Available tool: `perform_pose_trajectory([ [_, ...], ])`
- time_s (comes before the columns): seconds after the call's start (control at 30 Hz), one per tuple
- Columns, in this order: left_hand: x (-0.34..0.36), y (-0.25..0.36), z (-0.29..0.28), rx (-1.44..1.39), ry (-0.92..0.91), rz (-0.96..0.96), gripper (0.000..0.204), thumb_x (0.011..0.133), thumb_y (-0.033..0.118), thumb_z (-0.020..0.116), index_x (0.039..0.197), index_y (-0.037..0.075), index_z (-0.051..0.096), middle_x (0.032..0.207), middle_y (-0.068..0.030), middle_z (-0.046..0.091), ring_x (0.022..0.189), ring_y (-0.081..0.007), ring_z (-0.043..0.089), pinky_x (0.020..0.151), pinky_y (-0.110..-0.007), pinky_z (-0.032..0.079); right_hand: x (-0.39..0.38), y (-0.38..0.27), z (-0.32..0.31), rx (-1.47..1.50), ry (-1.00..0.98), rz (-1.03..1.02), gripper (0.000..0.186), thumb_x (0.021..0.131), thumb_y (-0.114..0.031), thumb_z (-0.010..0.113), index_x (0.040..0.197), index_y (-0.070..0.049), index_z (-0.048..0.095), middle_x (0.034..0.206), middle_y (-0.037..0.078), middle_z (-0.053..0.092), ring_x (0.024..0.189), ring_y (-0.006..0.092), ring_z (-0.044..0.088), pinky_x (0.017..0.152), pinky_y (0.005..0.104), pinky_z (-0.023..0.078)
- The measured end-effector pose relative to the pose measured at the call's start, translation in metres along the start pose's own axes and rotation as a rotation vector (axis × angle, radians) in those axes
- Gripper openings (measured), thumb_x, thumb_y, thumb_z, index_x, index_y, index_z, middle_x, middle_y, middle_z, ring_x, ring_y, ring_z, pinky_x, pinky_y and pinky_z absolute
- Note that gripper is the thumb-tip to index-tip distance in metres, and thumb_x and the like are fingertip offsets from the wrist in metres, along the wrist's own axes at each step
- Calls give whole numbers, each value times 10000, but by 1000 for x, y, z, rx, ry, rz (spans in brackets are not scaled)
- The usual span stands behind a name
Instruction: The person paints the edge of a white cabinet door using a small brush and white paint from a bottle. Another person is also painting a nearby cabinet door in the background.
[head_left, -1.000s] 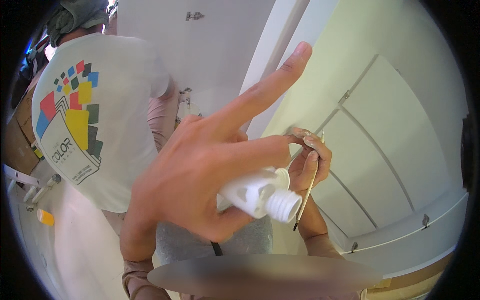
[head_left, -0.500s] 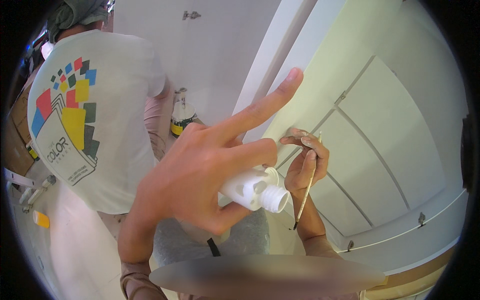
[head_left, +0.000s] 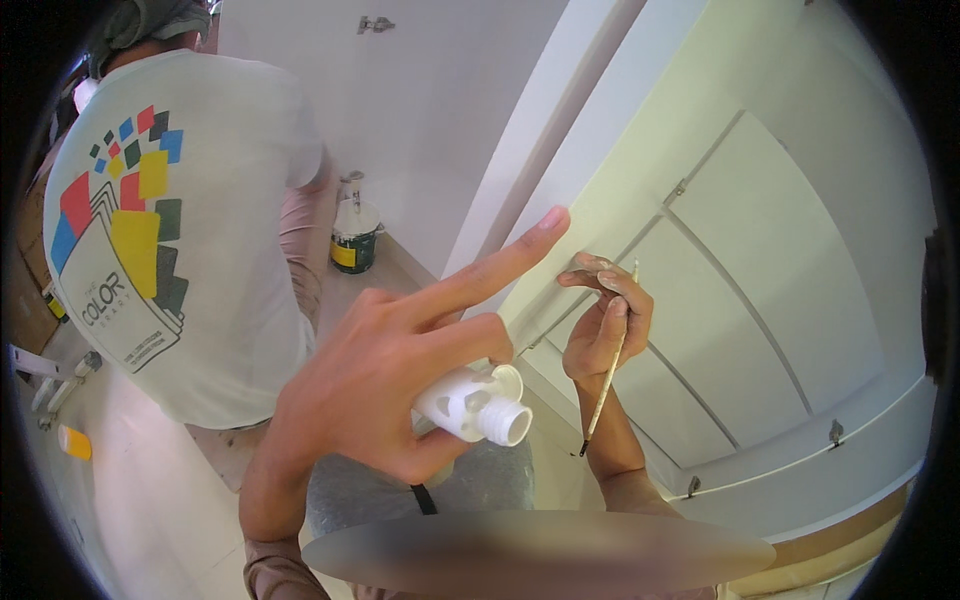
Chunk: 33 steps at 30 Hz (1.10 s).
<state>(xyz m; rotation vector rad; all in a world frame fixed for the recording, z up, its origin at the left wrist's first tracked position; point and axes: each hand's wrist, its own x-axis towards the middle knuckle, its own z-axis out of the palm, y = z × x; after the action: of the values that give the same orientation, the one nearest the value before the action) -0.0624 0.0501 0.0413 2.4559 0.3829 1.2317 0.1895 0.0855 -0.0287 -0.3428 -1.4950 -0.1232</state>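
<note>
My left hand [head_left: 365,370] is closed on a small white plastic bottle [head_left: 455,405] with an uncapped threaded mouth, its index finger stretched out toward the upper right. A round white piece [head_left: 506,380], perhaps a cap, sits against the bottle. My right hand [head_left: 610,335], paint-marked at the fingertips, grips a thin paintbrush [head_left: 605,400] upright-slanted, dark tip downward, just right of the bottle. Behind that hand is a white grooved door panel [head_left: 740,260] with hinges.
A co-worker [head_left: 190,320] in a printed white T-shirt crouches at left, back to me. A paint bucket [head_left: 354,252] with tools in it stands by a white door [head_left: 390,120]. A yellow container [head_left: 75,442] lies on the left floor [head_left: 150,490]. A white ledge [head_left: 590,110] runs diagonally.
My left hand and bottle have moved down and left, the extended index finger lowering and uncovering more of the bucket. My right hand has shifted slightly left, still holding the brush.
</note>
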Motion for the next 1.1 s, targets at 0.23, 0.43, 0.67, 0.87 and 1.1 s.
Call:
perform_pose_trajectory([
  [0.23,-29,-5,16,-153,107,6,248,556,143,684,775,74,593,1435,-198,478,539,-155,571,466,-255,370,-2,-2,1,-32,-13,-33,249,1006,-135,354,1079,37,518,979,265,627,734,295,670,600,387,587],
  [0.43,-56,-5,29,-285,266,-43,225,605,141,745,800,73,656,1385,-284,485,554,-73,541,495,-209,385,6,-22,1,-227,31,-153,144,916,34,537,1045,-11,493,850,148,547,622,193,592,523,321,553],
  [0.67,-72,6,42,-374,314,-155,214,631,184,772,787,76,673,1392,-322,465,597,-52,543,529,-193,400,19,-47,-5,-234,-113,-259,115,929,13,534,1042,10,551,765,118,573,525,183,550,467,303,484],
  [0.87,-52,1,45,-243,386,-57,201,687,224,752,789,74,666,1422,-349,418,588,-70,545,582,-210,418,82,-35,10,-527,-109,-366,339,865,91,501,1172,37,637,786,143,614,700,203,564,605,298,452],
  [1.1,-44,-6,57,-279,327,-110,193,738,240,728,799,72,654,1434,-363,389,532,-26,489,561,-223,398,130,-20,37,-440,-2,-516,470,693,134,677,1136,-23,707,811,67,575,690,157,526,595,251,437],
])
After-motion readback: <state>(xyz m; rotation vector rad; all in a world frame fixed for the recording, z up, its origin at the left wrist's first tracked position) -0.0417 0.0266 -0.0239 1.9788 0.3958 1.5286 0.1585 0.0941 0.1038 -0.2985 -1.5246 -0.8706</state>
